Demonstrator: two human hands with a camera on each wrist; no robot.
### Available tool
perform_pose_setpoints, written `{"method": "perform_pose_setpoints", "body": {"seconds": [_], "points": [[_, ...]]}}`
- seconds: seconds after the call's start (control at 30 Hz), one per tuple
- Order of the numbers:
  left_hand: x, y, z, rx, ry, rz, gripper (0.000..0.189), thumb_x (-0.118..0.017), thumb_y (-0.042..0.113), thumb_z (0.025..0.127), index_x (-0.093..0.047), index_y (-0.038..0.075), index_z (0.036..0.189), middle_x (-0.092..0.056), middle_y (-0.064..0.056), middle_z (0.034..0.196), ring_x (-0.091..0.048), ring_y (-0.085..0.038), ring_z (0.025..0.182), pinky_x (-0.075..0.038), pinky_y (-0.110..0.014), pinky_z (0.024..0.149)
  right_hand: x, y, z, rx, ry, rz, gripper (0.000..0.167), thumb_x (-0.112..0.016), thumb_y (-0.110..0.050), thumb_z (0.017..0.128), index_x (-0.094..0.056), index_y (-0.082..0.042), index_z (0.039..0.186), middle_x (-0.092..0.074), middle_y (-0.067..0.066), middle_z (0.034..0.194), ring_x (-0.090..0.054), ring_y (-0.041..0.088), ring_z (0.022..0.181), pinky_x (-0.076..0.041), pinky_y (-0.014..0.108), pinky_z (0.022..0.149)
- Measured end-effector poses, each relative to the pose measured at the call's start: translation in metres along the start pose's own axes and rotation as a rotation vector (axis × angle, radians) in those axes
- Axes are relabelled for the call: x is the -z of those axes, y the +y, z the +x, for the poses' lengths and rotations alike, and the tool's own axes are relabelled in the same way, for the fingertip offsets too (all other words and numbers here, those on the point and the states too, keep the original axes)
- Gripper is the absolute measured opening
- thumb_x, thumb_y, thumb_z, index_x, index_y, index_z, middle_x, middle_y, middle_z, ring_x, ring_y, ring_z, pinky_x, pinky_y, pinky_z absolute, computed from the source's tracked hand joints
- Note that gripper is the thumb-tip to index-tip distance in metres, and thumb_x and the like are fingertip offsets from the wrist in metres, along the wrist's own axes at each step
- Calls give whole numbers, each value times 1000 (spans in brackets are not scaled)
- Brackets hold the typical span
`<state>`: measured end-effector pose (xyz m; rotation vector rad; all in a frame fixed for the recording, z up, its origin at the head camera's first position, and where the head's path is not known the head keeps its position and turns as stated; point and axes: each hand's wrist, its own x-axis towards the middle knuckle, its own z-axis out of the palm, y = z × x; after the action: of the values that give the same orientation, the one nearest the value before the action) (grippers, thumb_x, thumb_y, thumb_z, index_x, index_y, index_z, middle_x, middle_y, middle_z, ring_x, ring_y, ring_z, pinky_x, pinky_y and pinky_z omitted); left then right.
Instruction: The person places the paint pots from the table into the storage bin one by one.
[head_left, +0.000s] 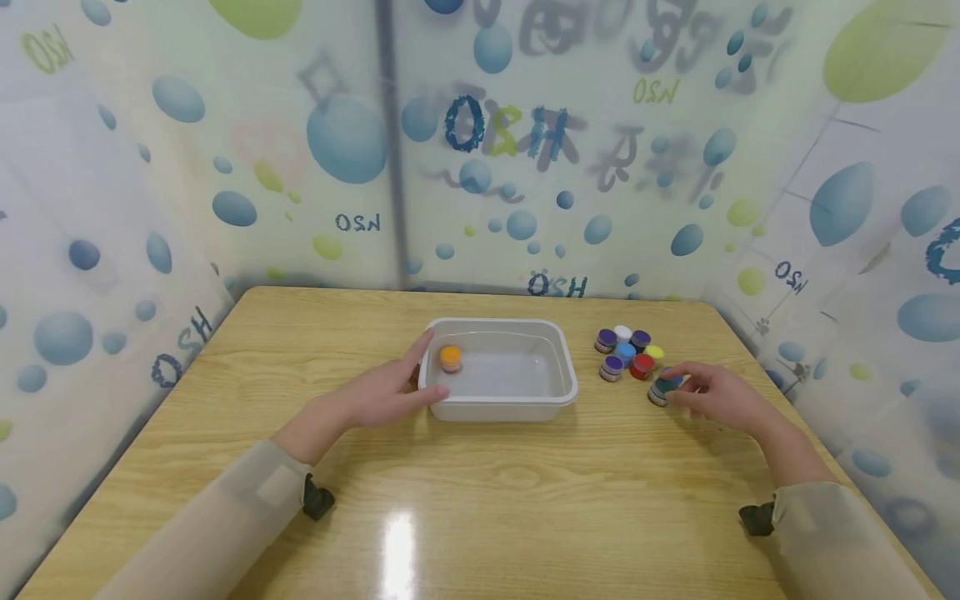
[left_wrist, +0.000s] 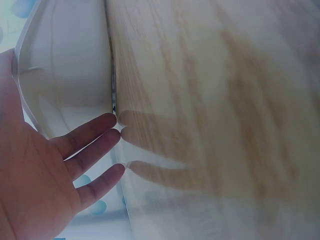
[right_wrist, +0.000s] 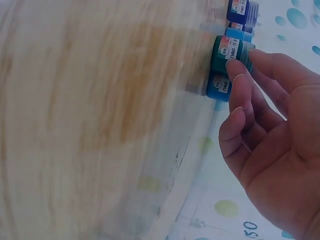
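A white plastic tub (head_left: 495,412) stands on the table with an orange-lidded paint jar (head_left: 451,359) inside at its left. My left hand (head_left: 386,394) rests against the tub's left end, thumb on the near rim and forefinger along the side. In the left wrist view its other fingers (left_wrist: 95,150) stretch out straight beside the tub wall (left_wrist: 80,60). At the right, my right hand (head_left: 720,396) pinches a small dark green paint jar (right_wrist: 221,54) between thumb and fingers. A blue paint jar (right_wrist: 218,87) is right beside it.
Several small paint jars with purple, white, blue, red (head_left: 642,366) and yellow (head_left: 655,352) tops cluster to the right of the tub. The wooden table (head_left: 465,492) is bordered by patterned curtains (head_left: 480,208) at the back and sides.
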<state>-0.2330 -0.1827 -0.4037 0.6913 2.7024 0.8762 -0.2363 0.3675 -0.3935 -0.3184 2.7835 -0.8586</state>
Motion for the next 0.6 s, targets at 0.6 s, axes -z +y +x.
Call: {"method": "perform_pose_setpoints", "body": {"seconds": [0.6], "points": [[-1,-2,1,-10,6,-1,106,-55,70,107,10,24,178,-62,-19,155,-66,-25,130,-50,-54,117,-11,-11,9,-19,-72,-3,49,-79,-30,104,-65,-7,145,-70,7,97,-65,22,78,-54,35,69]]}}
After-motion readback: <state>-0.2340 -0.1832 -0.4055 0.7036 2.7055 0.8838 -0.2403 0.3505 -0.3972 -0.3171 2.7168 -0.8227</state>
